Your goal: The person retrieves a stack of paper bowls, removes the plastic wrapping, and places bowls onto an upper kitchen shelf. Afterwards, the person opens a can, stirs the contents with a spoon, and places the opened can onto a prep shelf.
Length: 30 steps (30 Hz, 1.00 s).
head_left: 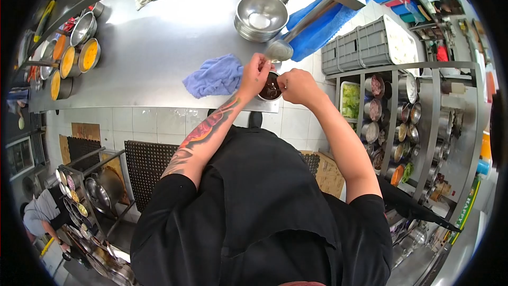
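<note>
A small round container (270,95) with dark brown contents sits at the front edge of the steel counter, between my two hands. My left hand (256,74) is closed in a pinch over its far left rim; what the fingertips hold, if anything, is too small to name. At the right rim, my right hand (297,86) is closed with the fingers curled, and whatever is inside them is hidden. Just beyond my left fingertips is a greyish, see-through-looking cup (279,51). A crumpled purple-blue cloth (213,77) lies left of my left hand.
Stacked steel bowls (261,17) stand behind the container on the counter (159,47). Pots with orange liquid (90,55) line the left end. Blue plastic sheeting (317,29) hangs at the right, near grey crates (352,45) and a food rack (389,66). A person (42,214) is at lower left.
</note>
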Available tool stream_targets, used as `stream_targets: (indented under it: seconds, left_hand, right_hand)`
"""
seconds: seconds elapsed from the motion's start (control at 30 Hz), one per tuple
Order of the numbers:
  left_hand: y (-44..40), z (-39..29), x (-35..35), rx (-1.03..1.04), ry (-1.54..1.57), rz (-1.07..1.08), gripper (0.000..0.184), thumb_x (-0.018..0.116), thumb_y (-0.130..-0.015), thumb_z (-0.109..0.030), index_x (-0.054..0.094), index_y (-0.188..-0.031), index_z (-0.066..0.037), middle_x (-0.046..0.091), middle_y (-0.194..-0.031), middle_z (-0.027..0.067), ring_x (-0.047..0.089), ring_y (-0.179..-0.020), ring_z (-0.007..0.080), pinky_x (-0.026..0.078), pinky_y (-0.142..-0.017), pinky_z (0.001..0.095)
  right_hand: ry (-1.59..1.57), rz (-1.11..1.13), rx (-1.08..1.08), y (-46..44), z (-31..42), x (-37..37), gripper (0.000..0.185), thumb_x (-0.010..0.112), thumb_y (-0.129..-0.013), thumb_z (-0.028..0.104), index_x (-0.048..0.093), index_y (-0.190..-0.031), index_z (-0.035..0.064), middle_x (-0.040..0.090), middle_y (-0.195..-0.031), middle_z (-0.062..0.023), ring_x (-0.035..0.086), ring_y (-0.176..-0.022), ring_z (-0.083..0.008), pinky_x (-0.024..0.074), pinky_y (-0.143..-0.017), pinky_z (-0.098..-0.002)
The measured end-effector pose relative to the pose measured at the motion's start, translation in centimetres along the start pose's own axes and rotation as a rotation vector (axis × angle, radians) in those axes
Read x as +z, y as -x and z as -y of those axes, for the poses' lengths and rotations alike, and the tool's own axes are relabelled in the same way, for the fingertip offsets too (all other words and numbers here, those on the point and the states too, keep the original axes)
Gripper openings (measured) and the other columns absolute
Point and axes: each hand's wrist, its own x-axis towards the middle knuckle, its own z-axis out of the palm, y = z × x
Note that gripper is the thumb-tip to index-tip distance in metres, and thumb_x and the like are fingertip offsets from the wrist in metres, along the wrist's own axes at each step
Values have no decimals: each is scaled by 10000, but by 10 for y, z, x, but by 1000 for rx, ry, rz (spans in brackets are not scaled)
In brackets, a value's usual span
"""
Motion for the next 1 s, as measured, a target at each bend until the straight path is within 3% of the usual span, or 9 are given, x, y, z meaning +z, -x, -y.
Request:
stream_targets:
  seconds: [0.37, 0.77, 0.93, 1.0]
  left_hand:
    - [0, -2, 2, 0, 7, -4, 146, 567, -1047, -116, 535, -1085, 21, 730, -901, 130, 733, -840, 171, 572, -754, 312]
    - [-2, 9, 1, 2, 39, -3, 143, 568, -1044, -103, 523, -1088, 25, 729, -898, 135, 731, -833, 173, 570, -751, 308]
    - [-1, -1, 0, -29, 6, 13, 122, 569, -1048, -84, 548, -1099, 25, 716, -938, 114, 718, -875, 159, 569, -794, 296]
    - [-1, 0, 2, -2, -16, -27, 140, 579, -1038, -96, 528, -1081, 27, 725, -892, 126, 724, -831, 158, 565, -748, 303]
  right_hand:
    - [51, 90, 70, -6, 7, 13, 116, 719, -694, 120, 754, -804, 134, 728, -816, -128, 722, -835, -330, 572, -750, -442]
    - [-96, -69, 15, 18, 2, -25, 91, 674, -691, 71, 721, -736, 135, 694, -718, -113, 685, -777, -335, 545, -693, -448]
    - [-108, -68, -26, 9, -3, -5, 71, 670, -696, 72, 706, -715, 130, 695, -720, -117, 678, -757, -343, 538, -679, -457]
    - [-132, -54, -23, 5, -7, 8, 67, 670, -696, 71, 702, -711, 128, 695, -719, -118, 677, -753, -346, 536, -675, -460]
